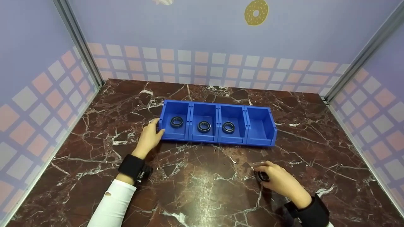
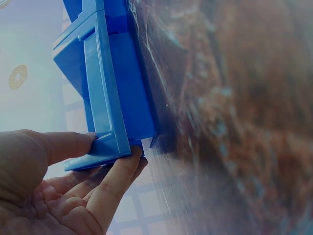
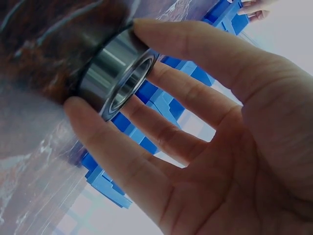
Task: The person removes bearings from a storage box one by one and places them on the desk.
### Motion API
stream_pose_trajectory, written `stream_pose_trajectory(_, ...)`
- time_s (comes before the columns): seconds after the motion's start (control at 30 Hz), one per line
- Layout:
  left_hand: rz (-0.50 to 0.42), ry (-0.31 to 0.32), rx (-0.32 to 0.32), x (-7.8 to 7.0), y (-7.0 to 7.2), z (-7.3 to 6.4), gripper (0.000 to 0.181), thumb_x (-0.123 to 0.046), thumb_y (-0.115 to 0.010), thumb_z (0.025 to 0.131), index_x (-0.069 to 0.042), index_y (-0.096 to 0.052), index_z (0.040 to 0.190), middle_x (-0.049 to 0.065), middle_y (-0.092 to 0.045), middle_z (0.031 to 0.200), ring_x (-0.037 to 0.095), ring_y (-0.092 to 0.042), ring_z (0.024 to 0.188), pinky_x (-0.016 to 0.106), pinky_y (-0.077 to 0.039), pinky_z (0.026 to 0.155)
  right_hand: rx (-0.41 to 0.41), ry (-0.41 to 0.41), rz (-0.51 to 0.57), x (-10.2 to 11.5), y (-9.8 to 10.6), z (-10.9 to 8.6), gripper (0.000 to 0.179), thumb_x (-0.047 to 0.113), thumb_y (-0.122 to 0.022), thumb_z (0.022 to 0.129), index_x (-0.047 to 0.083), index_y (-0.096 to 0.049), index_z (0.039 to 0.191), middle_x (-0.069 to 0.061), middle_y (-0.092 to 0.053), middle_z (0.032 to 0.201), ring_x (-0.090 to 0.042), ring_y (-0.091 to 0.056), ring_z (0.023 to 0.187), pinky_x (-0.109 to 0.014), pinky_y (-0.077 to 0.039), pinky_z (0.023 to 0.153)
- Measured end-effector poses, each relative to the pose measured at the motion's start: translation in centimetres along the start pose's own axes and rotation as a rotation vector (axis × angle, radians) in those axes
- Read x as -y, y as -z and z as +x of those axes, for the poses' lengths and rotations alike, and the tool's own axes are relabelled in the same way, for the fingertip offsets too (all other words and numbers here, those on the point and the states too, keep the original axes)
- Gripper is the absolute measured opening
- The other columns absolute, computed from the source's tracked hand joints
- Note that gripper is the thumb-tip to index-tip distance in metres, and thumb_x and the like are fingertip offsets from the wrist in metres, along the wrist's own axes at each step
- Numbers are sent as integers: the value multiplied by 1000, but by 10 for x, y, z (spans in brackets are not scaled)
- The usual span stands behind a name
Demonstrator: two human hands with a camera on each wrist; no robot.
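A row of joined blue storage bins stands on the marbled table. One ball bearing lies in the leftmost bin, another bearing in the second, and another bearing in the third; the rightmost bin holds nothing. My left hand grips the left end of the row; in the left wrist view the thumb lies on the bin's rim and fingers are beneath it. Nearer the front right, my right hand holds a steel bearing by its outer ring, between thumb and fingers, close above or on the tabletop.
Purple panels with pink and white squares enclose the table at the back and both sides. Metal posts stand at the rear corners. Dark marbled tabletop stretches between the two hands and in front of the bins.
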State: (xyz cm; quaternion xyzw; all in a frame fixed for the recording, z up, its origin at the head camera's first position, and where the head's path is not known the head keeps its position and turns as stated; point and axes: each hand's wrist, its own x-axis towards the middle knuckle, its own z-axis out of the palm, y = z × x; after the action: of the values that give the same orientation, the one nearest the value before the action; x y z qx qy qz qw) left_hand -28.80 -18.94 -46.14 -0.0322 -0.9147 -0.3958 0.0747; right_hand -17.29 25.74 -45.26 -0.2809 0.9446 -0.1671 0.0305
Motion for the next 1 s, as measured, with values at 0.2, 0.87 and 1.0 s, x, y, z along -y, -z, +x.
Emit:
stream_pose_trajectory(0.2, 3, -4, 2, 0, -1, 0, 48, 0, -63, 98, 14, -49, 141, 37, -58, 135, 49, -58, 125, 57, -46, 106, 19, -16, 4, 1, 0, 0, 41, -4, -82, 78, -3, -73, 118, -19, -67, 115, -40, -67, 100, -52, -56, 81)
stream_pose_trajectory(0.87, 3, 10, 7, 0, 0, 0, 48, 0, -63, 99, 14, -48, 143, 36, -55, 139, 49, -56, 127, 56, -45, 107, 16, -1, -12, 1, 0, 0, 40, -5, -82, 79, -2, -72, 118, -18, -66, 115, -39, -67, 100, -51, -57, 82)
stream_pose_trajectory(1.0, 12, 3, -5, 0, 0, 0, 47, 0, -63, 99, 14, -49, 141, 37, -56, 137, 49, -58, 125, 57, -46, 106, 13, -12, -11, 1, 0, 0, 42, -4, -83, 78, -2, -73, 118, -19, -66, 115, -39, -67, 100, -52, -57, 83)
